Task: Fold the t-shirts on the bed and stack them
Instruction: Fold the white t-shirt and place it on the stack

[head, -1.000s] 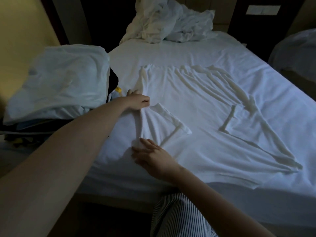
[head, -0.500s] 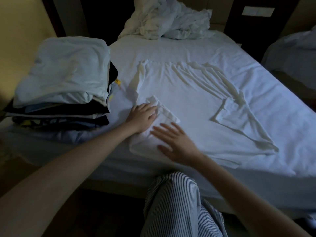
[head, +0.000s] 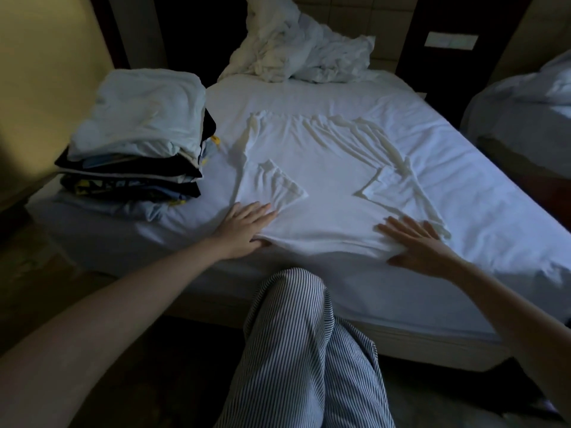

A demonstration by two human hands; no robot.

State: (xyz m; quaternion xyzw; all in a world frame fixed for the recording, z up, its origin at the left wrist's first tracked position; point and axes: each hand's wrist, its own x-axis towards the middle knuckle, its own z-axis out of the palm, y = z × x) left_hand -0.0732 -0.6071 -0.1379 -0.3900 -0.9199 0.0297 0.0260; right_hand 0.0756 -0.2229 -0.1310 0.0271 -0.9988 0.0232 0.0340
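Observation:
A white t-shirt (head: 327, 186) lies spread flat on the white bed (head: 482, 186), both sleeves folded inward over its body, its near end toward me. My left hand (head: 244, 227) rests flat on the shirt's near left corner, fingers straight, thumb at the fabric edge. My right hand (head: 417, 245) presses flat on the near right corner, fingers spread. A stack of folded t-shirts (head: 139, 143) stands on the bed's left side, a pale blue one on top and dark ones beneath.
A crumpled white duvet (head: 299, 50) is heaped at the head of the bed. A second bed (head: 522, 118) stands at the right. My striped trouser leg (head: 302, 350) is against the bed's near edge. A yellow wall is at the left.
My right hand has slid from the left sleeve across to the shirt's near right corner. My left hand has moved down to the near left corner. The left sleeve now lies flat.

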